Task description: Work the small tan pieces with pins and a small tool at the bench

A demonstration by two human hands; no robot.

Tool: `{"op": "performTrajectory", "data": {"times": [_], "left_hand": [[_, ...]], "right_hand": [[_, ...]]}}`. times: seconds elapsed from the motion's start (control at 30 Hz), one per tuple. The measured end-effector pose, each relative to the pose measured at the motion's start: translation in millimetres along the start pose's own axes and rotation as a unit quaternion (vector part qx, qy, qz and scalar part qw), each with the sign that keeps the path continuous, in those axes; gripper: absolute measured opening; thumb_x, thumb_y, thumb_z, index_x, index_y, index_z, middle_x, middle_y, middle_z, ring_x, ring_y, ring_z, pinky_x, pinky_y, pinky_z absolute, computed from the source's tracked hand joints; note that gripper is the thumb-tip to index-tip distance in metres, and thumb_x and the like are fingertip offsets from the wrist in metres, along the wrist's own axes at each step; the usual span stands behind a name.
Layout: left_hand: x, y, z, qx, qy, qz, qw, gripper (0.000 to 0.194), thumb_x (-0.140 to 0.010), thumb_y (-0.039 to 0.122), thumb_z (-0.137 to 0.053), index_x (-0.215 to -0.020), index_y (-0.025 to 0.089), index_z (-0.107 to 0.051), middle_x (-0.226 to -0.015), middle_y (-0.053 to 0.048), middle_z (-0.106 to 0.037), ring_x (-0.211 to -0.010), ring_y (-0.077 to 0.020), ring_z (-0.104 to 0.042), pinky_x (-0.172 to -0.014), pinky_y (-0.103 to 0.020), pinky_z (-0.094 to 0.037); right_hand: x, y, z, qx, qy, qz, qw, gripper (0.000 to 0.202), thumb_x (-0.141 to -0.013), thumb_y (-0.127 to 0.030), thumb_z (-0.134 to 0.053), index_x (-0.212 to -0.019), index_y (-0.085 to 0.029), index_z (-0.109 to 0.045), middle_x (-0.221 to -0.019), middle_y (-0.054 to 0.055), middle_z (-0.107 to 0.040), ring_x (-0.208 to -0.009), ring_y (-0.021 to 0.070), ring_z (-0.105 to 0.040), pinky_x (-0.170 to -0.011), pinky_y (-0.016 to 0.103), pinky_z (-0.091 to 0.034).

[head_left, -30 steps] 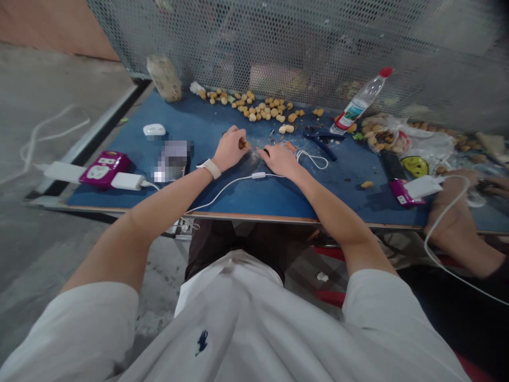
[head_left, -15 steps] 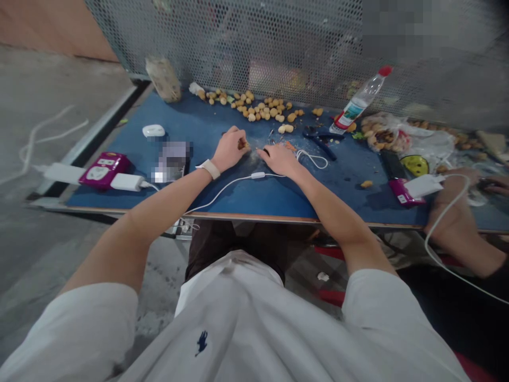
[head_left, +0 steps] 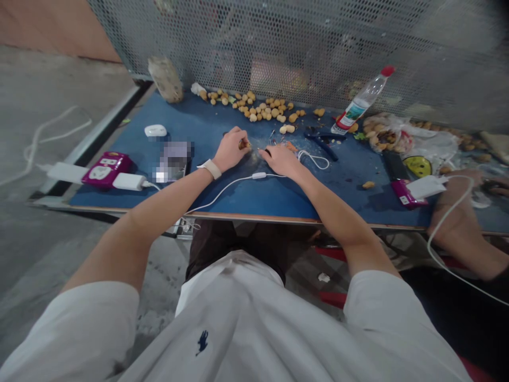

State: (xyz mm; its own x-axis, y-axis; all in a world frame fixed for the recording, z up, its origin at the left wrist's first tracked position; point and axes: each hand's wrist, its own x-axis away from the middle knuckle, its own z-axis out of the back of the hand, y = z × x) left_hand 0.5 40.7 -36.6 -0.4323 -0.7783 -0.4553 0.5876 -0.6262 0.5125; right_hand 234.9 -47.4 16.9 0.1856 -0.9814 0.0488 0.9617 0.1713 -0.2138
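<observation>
White fabric nearest the lens: the wearer's shirt (head_left: 238, 329), a small dark emblem on its front. Beyond it, the near edge of a blue table (head_left: 242, 200). At far right, a co-worker's forearm (head_left: 457, 228) rests by a white charger (head_left: 425, 187). A white cord (head_left: 222, 188), with an inline switch, runs over the tabletop toward the right hand (head_left: 281, 160). That hand is curled narrow over a dark object (head_left: 268, 153) (mostly covered by the fingers; type not determinable). Opposite and just apart, the left hand (head_left: 230, 149), banded at the wrist, pinches a small brown piece (head_left: 245, 145) in its fingertips, low over the tabletop, between the two hands. Right of these: a looped white cable (head_left: 314, 160), then dark-blue pliers (head_left: 324, 146), handles spread. Farther back, a scatter of tan knobbly pieces (head_left: 265, 112); a red-capped bottle (head_left: 360, 106), tilted in view; lastly, a perforated metal panel (head_left: 258, 45).
</observation>
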Motion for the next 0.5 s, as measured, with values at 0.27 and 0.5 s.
{"op": "performTrajectory", "data": {"times": [0.27,0.5], "left_hand": [[-1.0,1.5,1.5,-0.013,-0.022,0.011,1.000,0.015,-0.110,0.027,-0.093,-0.116,0.024,-0.080,-0.133,-0.014,-0.083,-0.126,-0.0349,-0.081,-0.125,-0.057,-0.069],[-1.5,-0.5,-2.0,0.011,-0.014,0.017,1.000,0.015,-0.109,0.028,-0.093,-0.116,0.024,-0.080,-0.131,-0.014,-0.082,-0.129,-0.0374,-0.081,-0.129,-0.061,-0.067]], "right_hand": [[-0.9,1.7,-1.5,0.000,-0.002,0.007,1.000,0.070,-0.141,-0.061,-0.038,-0.132,-0.016,-0.089,-0.134,0.027,-0.092,-0.127,0.0451,-0.084,-0.105,0.050,-0.061],[-4.1,5.9,-4.1,-0.007,-0.005,0.017,1.000,0.071,-0.141,-0.064,-0.039,-0.131,-0.016,-0.091,-0.137,0.027,-0.092,-0.134,0.0452,-0.083,-0.110,0.049,-0.061]]}}
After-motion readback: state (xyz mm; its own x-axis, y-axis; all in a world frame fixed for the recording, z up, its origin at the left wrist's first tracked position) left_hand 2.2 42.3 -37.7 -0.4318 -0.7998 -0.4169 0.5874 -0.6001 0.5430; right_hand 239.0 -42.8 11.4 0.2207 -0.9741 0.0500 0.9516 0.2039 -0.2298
